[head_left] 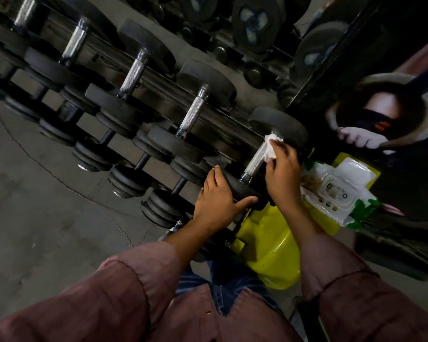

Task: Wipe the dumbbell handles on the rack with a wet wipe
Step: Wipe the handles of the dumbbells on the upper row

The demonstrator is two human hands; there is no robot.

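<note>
Sleeves: reddish-brown sleeves (124, 292) fill the lower edge, one on each forearm, above blue denim.
Left hand: left hand (218, 201) rests on the near black head (240, 187) of the rightmost dumbbell, fingers straight over its top, thumb spread along its lower edge.
Right hand: right hand (283, 174) pinches a white wet wipe (269, 146) and presses it against the upper end of the handle, fingers curled round the cloth.
Wiped handle: knurled steel handle (256, 161) runs obliquely between the near head and the far head (279, 124); its lower half shows bare metal.
Rack: dumbbell rack (158, 87) crosses from upper left to lower right, its upper tier carrying a row of dumbbells, among them a neighbouring handle (192, 116) just left of the wiped one.
Lower tier: smaller black dumbbells (126, 178) lie beneath, nearer the grey floor (35, 193).
Wipe packet: green-and-white wet-wipe pack (339, 191) lies just right of the right hand, on a yellow surface (274, 245).
Mirror: reflective panel (371, 114) at upper right, beside the rack's end.
</note>
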